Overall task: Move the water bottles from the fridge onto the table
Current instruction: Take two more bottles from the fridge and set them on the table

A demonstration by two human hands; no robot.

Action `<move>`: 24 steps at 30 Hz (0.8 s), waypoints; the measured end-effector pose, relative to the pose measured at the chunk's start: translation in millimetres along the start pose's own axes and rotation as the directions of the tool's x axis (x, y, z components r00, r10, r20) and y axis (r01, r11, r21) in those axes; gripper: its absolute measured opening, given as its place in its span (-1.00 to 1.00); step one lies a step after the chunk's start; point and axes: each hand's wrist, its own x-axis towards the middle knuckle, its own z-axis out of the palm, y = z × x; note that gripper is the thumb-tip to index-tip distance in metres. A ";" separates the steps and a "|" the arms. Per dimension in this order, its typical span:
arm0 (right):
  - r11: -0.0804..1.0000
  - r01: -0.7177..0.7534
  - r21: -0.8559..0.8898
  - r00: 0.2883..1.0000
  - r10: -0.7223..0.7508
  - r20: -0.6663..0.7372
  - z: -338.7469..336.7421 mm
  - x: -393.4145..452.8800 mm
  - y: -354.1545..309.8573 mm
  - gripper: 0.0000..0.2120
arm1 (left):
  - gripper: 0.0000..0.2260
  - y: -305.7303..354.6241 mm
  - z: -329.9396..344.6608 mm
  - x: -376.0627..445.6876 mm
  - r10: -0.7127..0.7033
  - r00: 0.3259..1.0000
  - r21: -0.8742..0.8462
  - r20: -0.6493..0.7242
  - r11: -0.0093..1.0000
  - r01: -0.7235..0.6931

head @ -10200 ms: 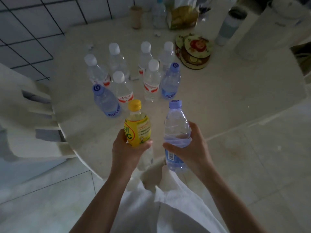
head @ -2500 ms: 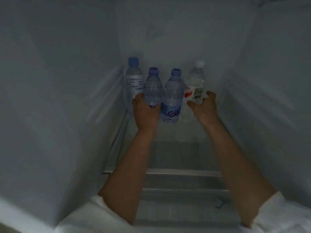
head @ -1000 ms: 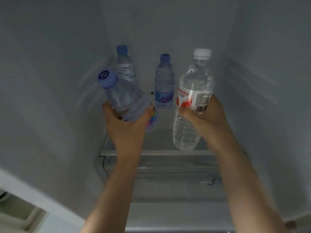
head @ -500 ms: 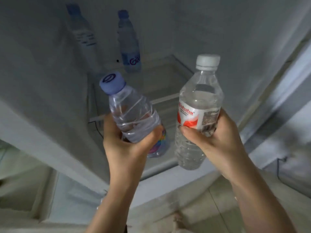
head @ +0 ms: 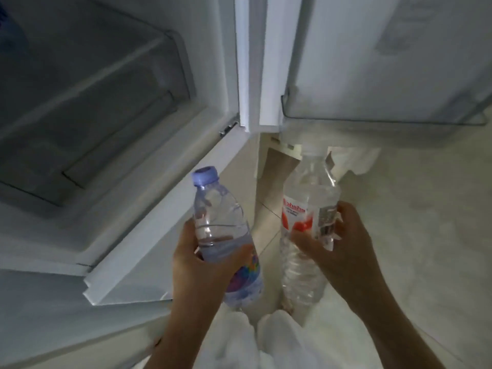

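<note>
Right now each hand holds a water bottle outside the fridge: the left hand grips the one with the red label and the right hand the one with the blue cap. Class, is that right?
Not quite: the hands are swapped. In the head view the left hand grips the blue-capped bottle, and the right hand grips the red-labelled bottle. Both are indeed outside the fridge.

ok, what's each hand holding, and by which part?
Left hand grips the blue-capped water bottle mid-body; right hand grips the red-labelled water bottle at its label.
</note>
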 end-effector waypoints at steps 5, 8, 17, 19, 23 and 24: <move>0.988 -0.156 0.012 0.982 0.156 -0.102 -59.2 -43.0 64.6 -0.39 | -0.51 -4.3 57.7 -35.4 -0.095 0.967 0.105 0.238 0.992 0.071; 0.965 -0.246 0.092 0.952 0.258 -0.165 -100.9 -68.9 93.6 -0.42 | -0.34 -5.2 99.8 -57.9 -0.125 0.932 0.065 0.341 0.992 0.109; 0.914 -0.349 0.208 0.851 0.402 -0.337 -248.8 -125.1 167.3 -0.38 | -0.47 -0.3 247.3 -145.8 -0.103 0.879 0.138 0.466 0.989 0.043; 0.911 -0.355 0.211 0.823 0.412 -0.392 -285.7 -131.9 183.3 -0.36 | -0.52 3.1 279.4 -164.4 -0.117 0.854 0.136 0.506 0.989 0.056; 0.890 -0.362 0.278 0.742 0.456 -0.491 -352.0 -142.8 207.0 -0.35 | -0.53 15.6 338.0 -192.6 -0.134 0.787 0.148 0.602 0.987 0.055; 0.881 -0.359 0.308 0.721 0.471 -0.509 -365.8 -142.6 212.1 -0.35 | -0.53 19.3 352.4 -197.6 -0.134 0.772 0.150 0.621 0.987 0.051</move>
